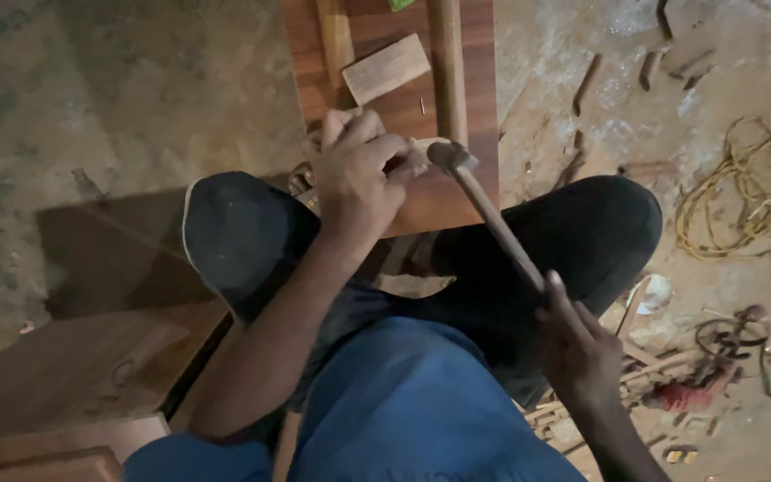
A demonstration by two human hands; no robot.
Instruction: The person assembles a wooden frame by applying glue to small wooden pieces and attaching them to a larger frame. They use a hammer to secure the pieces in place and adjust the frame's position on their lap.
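My left hand [357, 168] presses down on a small pale wood piece [421, 150] lying on a reddish-brown board [403, 107], fingers curled around it. My right hand [577, 348] grips the wooden handle of a hammer [493, 214]. The hammer's metal head [451, 157] rests right beside my left fingers, touching the small piece. A light wood block [385, 68] and a long round wooden rod [446, 62] lie farther up the board. A nail [422, 105] lies between them.
My knees in dark trousers [582, 232] frame the board. Brown panels [73, 375] sit at lower left. A yellow cord [742, 192], wood scraps [653, 366] and metal bits litter the concrete floor on the right.
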